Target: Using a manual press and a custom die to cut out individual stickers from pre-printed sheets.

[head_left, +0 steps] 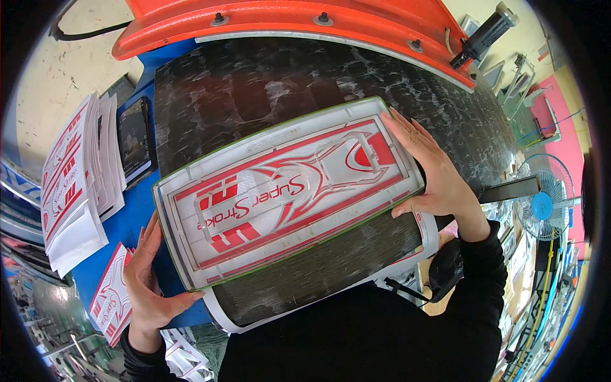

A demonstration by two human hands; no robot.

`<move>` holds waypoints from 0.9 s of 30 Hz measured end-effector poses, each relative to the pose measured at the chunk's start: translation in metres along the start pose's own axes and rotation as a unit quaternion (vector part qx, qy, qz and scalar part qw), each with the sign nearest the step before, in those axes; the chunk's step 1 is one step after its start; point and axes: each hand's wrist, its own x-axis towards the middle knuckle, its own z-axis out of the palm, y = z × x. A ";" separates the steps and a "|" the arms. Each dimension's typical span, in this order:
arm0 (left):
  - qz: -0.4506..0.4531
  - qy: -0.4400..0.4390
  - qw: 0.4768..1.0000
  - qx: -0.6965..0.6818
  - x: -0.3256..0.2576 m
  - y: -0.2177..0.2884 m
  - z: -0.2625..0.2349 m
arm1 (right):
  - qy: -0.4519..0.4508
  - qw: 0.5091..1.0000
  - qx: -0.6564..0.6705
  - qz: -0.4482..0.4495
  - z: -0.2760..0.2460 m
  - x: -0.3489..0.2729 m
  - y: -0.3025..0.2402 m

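Note:
My left hand [149, 283] is closed round the left end of a clear rectangular cutting die [273, 143] with a green rim. Its thumb rests at the near left corner. At the opposite end my right hand [429, 169] grips the die, fingers over the far corner and thumb along the near edge. Through the clear die a printed sheet [331, 200] shows, white with red stripes and a swirling design. The die sits tilted, its right end farther from me. A white paper border [229, 321] lies under its near side, round a bare dark area.
A dark, scuffed board [254, 70] lies below, with a red machine beam [273, 16] across its far side. Stacked printed sheets [79, 184], a phone [135, 137] and a loose sheet [113, 296] are on the left. A blue fan [543, 206] stands at the right.

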 end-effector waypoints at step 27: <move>-0.022 0.007 0.999 -0.038 0.001 0.004 0.004 | -0.005 1.000 0.005 -0.003 -0.001 0.001 0.003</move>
